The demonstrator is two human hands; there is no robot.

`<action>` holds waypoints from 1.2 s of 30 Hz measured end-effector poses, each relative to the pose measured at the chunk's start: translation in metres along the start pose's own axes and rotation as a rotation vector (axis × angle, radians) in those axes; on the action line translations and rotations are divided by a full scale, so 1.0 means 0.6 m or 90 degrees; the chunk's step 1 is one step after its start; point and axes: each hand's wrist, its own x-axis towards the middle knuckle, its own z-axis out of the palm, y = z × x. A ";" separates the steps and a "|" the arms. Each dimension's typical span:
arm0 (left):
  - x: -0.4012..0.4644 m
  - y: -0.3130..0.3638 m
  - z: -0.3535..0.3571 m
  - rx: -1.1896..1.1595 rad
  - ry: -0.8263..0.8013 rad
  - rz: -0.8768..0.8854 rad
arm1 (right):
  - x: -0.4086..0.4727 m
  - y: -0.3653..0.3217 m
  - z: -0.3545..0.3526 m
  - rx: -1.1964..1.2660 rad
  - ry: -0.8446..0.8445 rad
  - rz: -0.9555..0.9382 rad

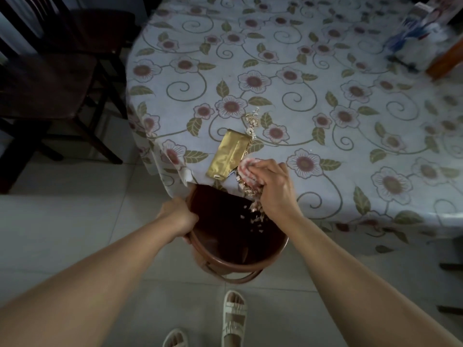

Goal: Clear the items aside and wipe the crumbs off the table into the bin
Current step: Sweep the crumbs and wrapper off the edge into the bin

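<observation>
The right hand (271,186) curls its fingers round a pink cloth (246,171) at the worktop (325,101) edge, mid-frame. Crumbs (255,211) fall into the brown bin (225,264) just below. The left hand (179,216) grips the bin's rim; a gold packet (229,152) lies beside the cloth.

**Colours and patterns on view**

Pale lilac-white tablecloth (288,58) printed with mauve flowers, olive leaves and green scrolls. Flat gold foil packet (229,154), near edge. Pink-and-white striped wiping cloth (246,169). Pale beige crumbs (251,118). Round reddish-brown plastic bin (225,264). Dark brown wooden chairs (50,83), far left. Light grey floor tiles (75,221). White strapped sandals (234,319).
</observation>
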 end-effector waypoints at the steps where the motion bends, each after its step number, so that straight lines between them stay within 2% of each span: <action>1: 0.000 -0.001 0.001 -0.002 -0.001 0.001 | -0.005 -0.004 0.003 -0.006 0.007 0.006; 7: -0.007 0.003 0.001 -0.004 -0.006 0.005 | -0.064 -0.027 0.031 0.016 0.032 -0.082; 9: -0.011 0.005 -0.001 -0.004 -0.011 0.005 | -0.085 -0.031 0.041 -0.015 -0.090 -0.110; 12: -0.016 0.006 0.000 0.008 -0.007 -0.005 | -0.114 -0.030 0.055 -0.096 -0.280 -0.008; 14: -0.016 0.004 0.000 0.013 -0.003 -0.007 | -0.111 -0.038 0.049 -0.079 -0.303 0.055; 17: -0.014 -0.001 0.004 0.007 0.005 0.002 | -0.085 -0.060 0.037 -0.098 -0.298 0.060; 20: -0.011 -0.005 0.004 0.014 0.007 0.002 | -0.080 -0.066 0.042 -0.045 -0.313 0.105; 22: -0.012 -0.008 0.003 0.038 0.004 -0.007 | -0.097 -0.064 0.060 -0.164 -0.413 0.126; 23: -0.013 -0.008 0.002 0.043 0.002 -0.007 | -0.108 -0.059 0.068 -0.201 -0.425 0.142; 27: -0.009 -0.012 0.006 0.038 -0.004 -0.010 | -0.113 -0.054 0.060 -0.110 -0.283 0.171; 31: -0.007 -0.016 0.012 0.033 -0.009 0.003 | -0.110 -0.074 -0.013 -0.019 -0.072 0.182; 36: -0.019 -0.011 0.014 0.031 -0.003 0.012 | -0.082 -0.022 -0.098 -0.074 0.112 0.311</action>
